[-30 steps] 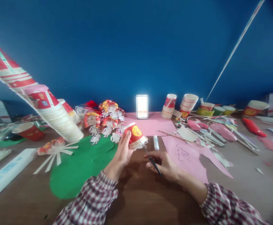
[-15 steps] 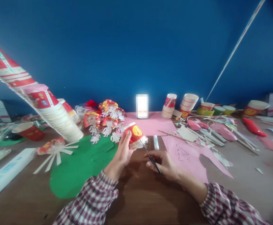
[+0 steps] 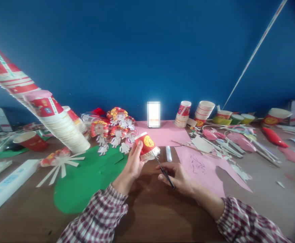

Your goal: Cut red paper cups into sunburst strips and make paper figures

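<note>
My left hand [image 3: 134, 162] is wrapped round a red paper cup [image 3: 145, 143] with a round yellow emblem, the thumb pressed on its side. The cup is tilted, and its zigzag-patterned edge faces down towards my right hand [image 3: 179, 177]. In that hand are slim scissors [image 3: 168, 177] with black handles, seen nearly edge-on. Their metal tip meets the cup's lower right edge; whether the blades are apart I cannot tell. Just right of the cup a white glue stick [image 3: 168, 153] lies on the table.
Green paper [image 3: 86, 182] and a cup cut into strips [image 3: 61, 161] lie left. Behind them are paper figures [image 3: 117, 130] and a long leaning cup stack [image 3: 58, 123]. Pink paper [image 3: 198, 168], short cup stacks [image 3: 205, 109] and scraps are right. A blue wall [image 3: 147, 50] closes the back.
The cup has shifted or turned very slightly in my left hand. Both hands otherwise keep the same place.
</note>
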A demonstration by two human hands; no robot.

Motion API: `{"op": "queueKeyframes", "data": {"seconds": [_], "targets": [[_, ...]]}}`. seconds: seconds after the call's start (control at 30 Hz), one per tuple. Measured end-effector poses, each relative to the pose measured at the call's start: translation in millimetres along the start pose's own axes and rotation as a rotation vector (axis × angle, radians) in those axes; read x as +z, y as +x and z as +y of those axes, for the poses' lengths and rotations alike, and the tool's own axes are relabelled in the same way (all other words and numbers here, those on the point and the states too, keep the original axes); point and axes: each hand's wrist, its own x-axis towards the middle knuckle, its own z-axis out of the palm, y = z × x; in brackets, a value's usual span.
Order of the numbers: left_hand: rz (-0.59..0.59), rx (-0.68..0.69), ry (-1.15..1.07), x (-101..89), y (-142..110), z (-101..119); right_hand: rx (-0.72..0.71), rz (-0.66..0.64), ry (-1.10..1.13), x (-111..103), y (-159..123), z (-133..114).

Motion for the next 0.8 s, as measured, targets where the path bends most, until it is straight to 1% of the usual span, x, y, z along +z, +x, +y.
{"op": "queueKeyframes", "data": {"seconds": [0.17,0.43,0.8], "targets": [[0.005,-0.002,-0.002,-0.9,0.7,-1.0,-0.014,0.011,-0.004,-0.5,-0.4,-1.8],[-0.032,0.042,0.006,-2.4,0.3,-2.2,0.006,0.015,-0.030,-0.6,-2.0,-4.2],[-0.030,0.094,0.019,-1.6,0.7,-3.7,-0.007,0.022,-0.035,-1.3,-2.6,-5.4]]}}
